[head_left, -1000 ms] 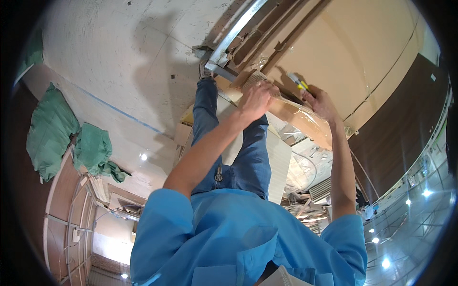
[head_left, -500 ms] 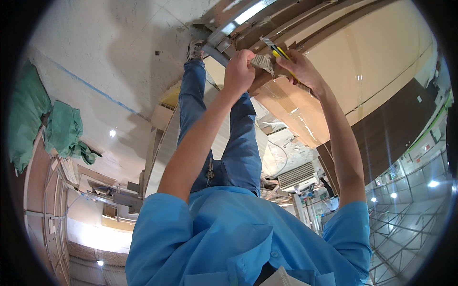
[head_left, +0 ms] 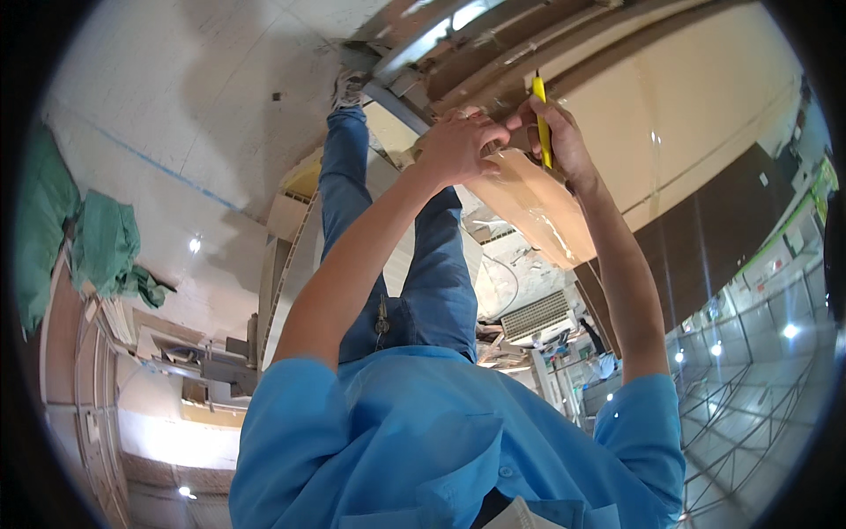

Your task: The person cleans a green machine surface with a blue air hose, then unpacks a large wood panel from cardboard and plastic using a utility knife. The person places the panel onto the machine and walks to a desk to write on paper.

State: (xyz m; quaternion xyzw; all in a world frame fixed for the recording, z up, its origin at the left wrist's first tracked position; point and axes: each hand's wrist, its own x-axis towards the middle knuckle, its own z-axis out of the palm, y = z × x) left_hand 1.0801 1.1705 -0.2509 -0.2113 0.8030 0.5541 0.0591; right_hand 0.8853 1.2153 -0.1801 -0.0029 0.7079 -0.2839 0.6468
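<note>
My right hand (head_left: 561, 141) grips a yellow utility knife (head_left: 542, 123), its dark tip pointing away from me and upright in the head view. My left hand (head_left: 463, 148) is just to its left, fingers bent over a small ridged piece of corrugated cardboard (head_left: 491, 149); most of that piece is hidden. Both hands are close together above the near end of a tape-covered cardboard flap (head_left: 533, 198). Beyond them lies a wide cardboard-wrapped panel (head_left: 670, 106), with brown layered edges (head_left: 520, 53) along its left side.
A dark brown board (head_left: 705, 234) lies at the right. A metal rail (head_left: 394, 104) runs near my foot. Green cloth (head_left: 106, 238) hangs at the far left. Beneath, a ridged light panel (head_left: 300, 238) and scraps sit by my legs.
The knife has turned from a slant to near upright. My left hand has moved right, closer to the right hand, and the ridged cardboard piece is now mostly covered by its fingers.
</note>
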